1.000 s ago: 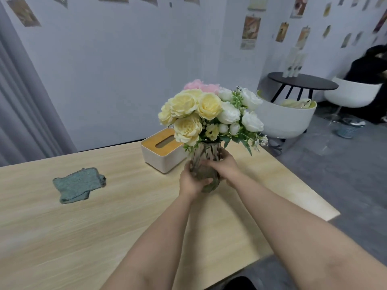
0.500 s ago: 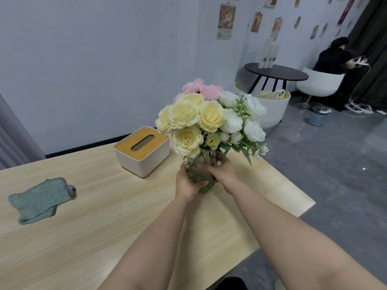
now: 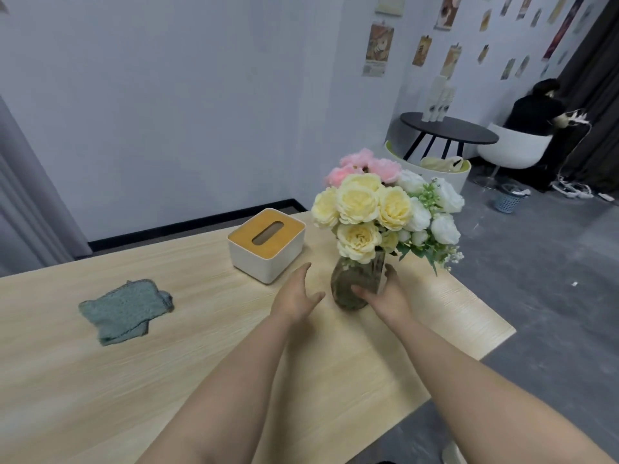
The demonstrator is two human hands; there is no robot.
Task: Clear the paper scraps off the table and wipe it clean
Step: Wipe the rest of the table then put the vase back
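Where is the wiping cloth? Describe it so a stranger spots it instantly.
Start at the long pale wooden table. On its left part, well left of the white tissue box with the wooden lid, lies the crumpled grey-green knitted cloth. It is the only soft, flat thing there.

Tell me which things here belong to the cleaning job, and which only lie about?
Job: cloth, table, vase held by the right hand, left hand open beside it.
Lying about: tissue box, round table, basket.
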